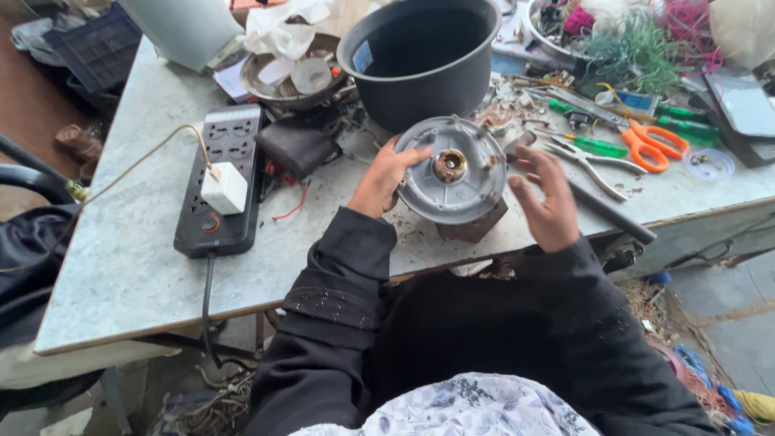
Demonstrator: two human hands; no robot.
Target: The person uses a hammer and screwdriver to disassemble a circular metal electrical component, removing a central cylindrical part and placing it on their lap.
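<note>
A: Where is the round metal plate located, and how is it supported?

B: The round metal plate is seen at the near edge of the table, tilted toward the camera. It is set on a brown block, of which only the lower corner is visible beneath the plate. A brass hub is seen at the plate's centre.

A: How is the plate held?

B: The plate's left rim is gripped by the left hand; the fingers are curled over the rim and the thumb is laid on the plate's face. The right hand is held just beside the plate's right rim, fingers spread apart and slightly bent. Whether the rim is touched by them cannot be told.

A: What is placed behind the plate?

B: A black pot is stood directly behind the plate, open side up. Left of the pot, a shallow metal dish is found, with crumpled paper above it.

A: And to the plate's left?

B: A black power strip is laid well to the left of the plate, with a white plug adapter fitted in it. A dark pouch is seen between the strip and the plate.

A: And to its right?

B: Silver pliers are laid near the plate's right, with orange scissors and green-handled screwdrivers beyond. A dark rod is laid to the right of the right hand.
</note>
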